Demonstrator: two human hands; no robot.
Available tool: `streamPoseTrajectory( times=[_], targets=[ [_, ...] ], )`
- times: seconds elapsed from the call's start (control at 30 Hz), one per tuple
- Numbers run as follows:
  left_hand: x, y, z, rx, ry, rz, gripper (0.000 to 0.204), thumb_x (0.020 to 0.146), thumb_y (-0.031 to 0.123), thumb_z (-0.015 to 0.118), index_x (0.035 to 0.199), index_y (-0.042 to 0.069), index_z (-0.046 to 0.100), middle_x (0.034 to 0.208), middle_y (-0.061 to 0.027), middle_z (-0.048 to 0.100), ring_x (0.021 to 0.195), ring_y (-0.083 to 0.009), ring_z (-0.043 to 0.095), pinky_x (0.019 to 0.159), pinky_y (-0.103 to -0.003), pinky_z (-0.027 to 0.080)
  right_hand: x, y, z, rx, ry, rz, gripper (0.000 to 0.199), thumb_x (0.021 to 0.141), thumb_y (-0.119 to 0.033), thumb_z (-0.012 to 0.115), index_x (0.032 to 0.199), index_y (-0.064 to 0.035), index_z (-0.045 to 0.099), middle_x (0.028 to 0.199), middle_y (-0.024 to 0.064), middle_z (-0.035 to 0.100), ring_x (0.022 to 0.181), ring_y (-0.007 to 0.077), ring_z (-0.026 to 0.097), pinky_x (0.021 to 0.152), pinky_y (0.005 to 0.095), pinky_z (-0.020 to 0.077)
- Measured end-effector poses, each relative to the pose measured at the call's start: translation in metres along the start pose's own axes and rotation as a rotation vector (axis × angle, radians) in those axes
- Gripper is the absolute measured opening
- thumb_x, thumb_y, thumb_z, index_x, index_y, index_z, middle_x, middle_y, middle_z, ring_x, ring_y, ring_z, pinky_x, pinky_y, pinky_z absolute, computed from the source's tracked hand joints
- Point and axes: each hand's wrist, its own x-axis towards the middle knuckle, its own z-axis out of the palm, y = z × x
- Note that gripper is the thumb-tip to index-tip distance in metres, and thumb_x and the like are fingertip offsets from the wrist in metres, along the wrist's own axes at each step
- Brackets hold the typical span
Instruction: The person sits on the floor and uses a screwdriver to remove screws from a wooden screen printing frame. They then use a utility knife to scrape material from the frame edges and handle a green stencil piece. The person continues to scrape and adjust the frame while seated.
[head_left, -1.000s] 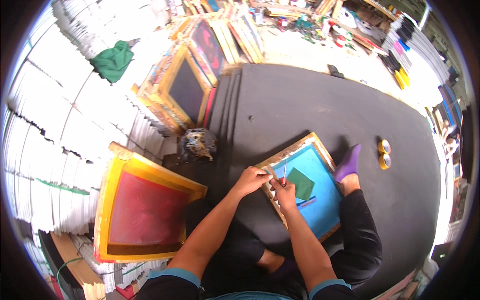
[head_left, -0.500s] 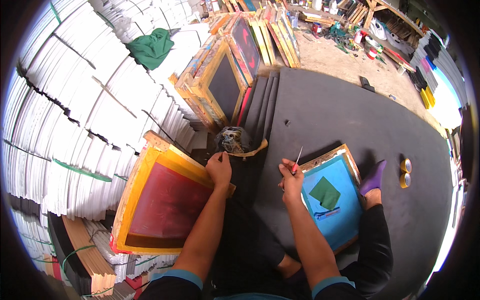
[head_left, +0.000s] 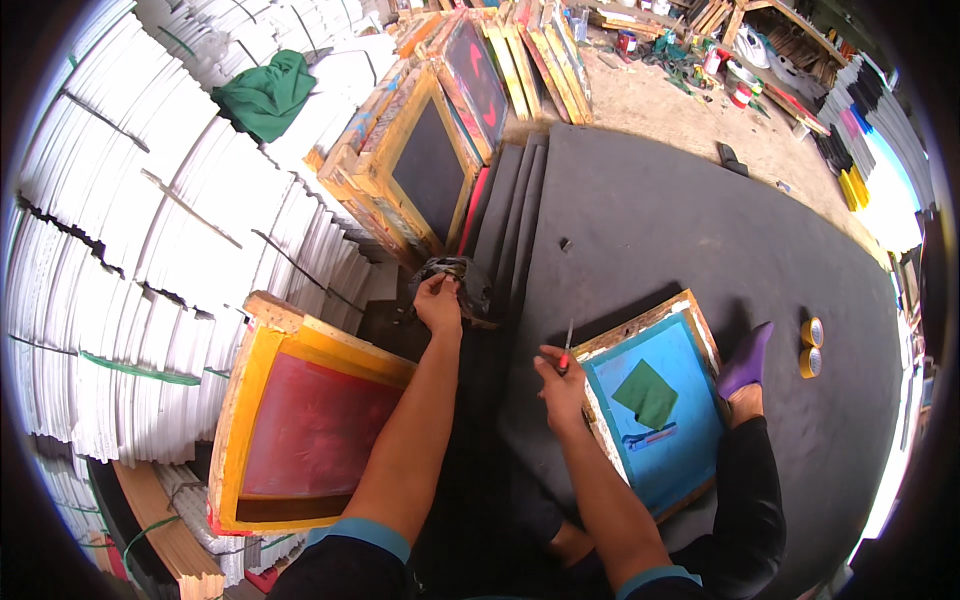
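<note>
My left hand (head_left: 438, 302) reaches over a dark plastic bag (head_left: 478, 290) stuffed with crumpled scraps. Its fingertips are pinched together at the bag's mouth; what they hold, if anything, is hidden. In my right hand (head_left: 562, 388) a thin pointed tool with a red handle (head_left: 564, 361) stands upright, its slim metal shaft above the fist. Beside that hand, a wooden screen-printing frame (head_left: 598, 420) with blue mesh lies on the dark board. A green square (head_left: 646, 394) and a small blue strip (head_left: 650, 437) show on the mesh.
A yellow-edged screen frame with red mesh (head_left: 315, 425) leans at my left. More frames (head_left: 425, 165) stand behind the bag. White sheet stacks (head_left: 190, 230) line the left. Two yellow tape rolls (head_left: 811, 347) lie right of my purple-socked foot (head_left: 746, 358) on the dark board (head_left: 690, 215).
My left hand has moved up over the bag, and the yellowish strip trailing beside it no longer shows there. My right hand, still gripping the tool, has shifted left and slightly down.
</note>
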Motion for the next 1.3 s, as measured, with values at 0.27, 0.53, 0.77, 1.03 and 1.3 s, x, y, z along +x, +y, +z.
streamPoseTrajectory(
  times=[0.27,0.53,0.77,1.03,1.3],
  targets=[
    [-0.001,-0.016,-0.012,-0.014,-0.234,-0.042,0.038,0.107,0.030,0.062,0.130,-0.001,0.064,0.122,-0.0097,0.068,0.114,-0.0186,0.062,0.101,-0.034,0.046,0.063,0.032,0.090,-0.178,-0.112,0.089,0.054,0.090,-0.011,0.077,0.140,-0.0023,0.061,0.080,0.0030,0.067,0.066,0.0102,0.062,0.047,0.0263,0.0439],
    [0.005,-0.009,-0.016,-0.284,-0.326,-0.188,0.053,0.111,0.043,0.047,0.137,-0.002,0.058,0.134,-0.0129,0.063,0.126,-0.0246,0.057,0.112,-0.038,0.039,0.062,0.057,0.118,-0.173,-0.066,0.276,0.022,0.089,-0.015,0.078,0.101,0.0028,0.077,0.080,0.0067,0.072,0.066,0.0147,0.065,0.052,0.0329,0.0484],
    [-0.007,0.025,-0.033,-0.162,-0.331,-0.148,0.051,0.111,0.039,0.049,0.128,-0.006,0.068,0.132,-0.0164,0.067,0.125,-0.0239,0.059,0.110,-0.036,0.041,0.061,0.002,0.155,-0.257,-0.068,-0.236,0.023,0.093,-0.020,0.074,0.101,0.0012,0.077,0.080,0.0055,0.073,0.073,0.0146,0.066,0.070,0.0315,0.0515],
    [-0.026,0.025,-0.016,0.452,-0.347,-0.188,0.089,0.104,0.073,0.035,0.124,-0.005,0.071,0.122,-0.0156,0.072,0.115,-0.0245,0.064,0.100,-0.038,0.048,0.102,0.016,0.164,0.015,-0.186,0.101,0.030,0.093,-0.026,0.069,0.115,-0.0044,0.073,0.098,0.0147,0.075,0.092,0.0299,0.071,0.087,0.0393,0.0510],
    [-0.016,0.003,-0.016,0.361,-0.508,-0.093,0.077,0.107,0.066,0.034,0.124,0.001,0.071,0.119,-0.0161,0.073,0.110,-0.0313,0.069,0.097,-0.040,0.051,0.053,-0.044,0.108,-0.195,-0.230,0.123,0.049,0.097,-0.034,0.072,0.133,-0.0013,0.067,0.094,0.0122,0.074,0.086,0.0261,0.074,0.078,0.0421,0.0558]
  ],
)
